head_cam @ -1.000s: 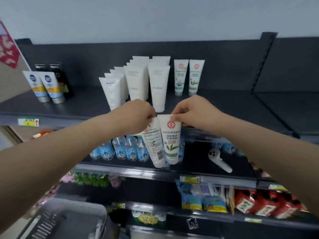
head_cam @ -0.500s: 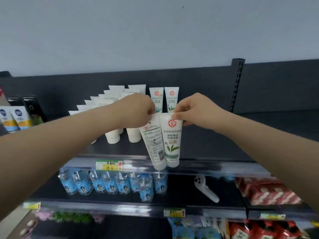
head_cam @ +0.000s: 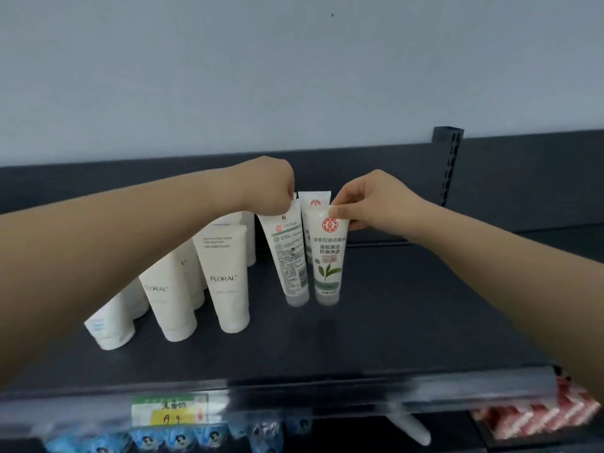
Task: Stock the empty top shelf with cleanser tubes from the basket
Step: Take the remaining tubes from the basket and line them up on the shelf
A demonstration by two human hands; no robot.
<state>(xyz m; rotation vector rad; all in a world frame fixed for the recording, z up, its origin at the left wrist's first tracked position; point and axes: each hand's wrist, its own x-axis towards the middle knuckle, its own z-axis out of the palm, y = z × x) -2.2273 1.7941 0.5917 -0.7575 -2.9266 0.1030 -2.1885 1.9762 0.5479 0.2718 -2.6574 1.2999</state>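
Running along the near edge of the dark grey top shelf (head_cam: 392,338) is a yellow-green price label (head_cam: 170,411), with cream FLORAL tubes (head_cam: 227,279) standing behind it at left. Farther in, the left hand (head_cam: 268,188) pinches a white barcode-side cleanser tube (head_cam: 289,256) and the right hand (head_cam: 369,201) pinches a white green-leaf cleanser tube (head_cam: 328,259) just beside it, both cap-down on the shelf; another red-logo tube (head_cam: 315,201) stands behind.

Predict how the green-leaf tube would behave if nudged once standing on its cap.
Likely tippy: the tube is tall on a narrow cap. Probably light, since the right hand holds it by a pinch at its flat top.
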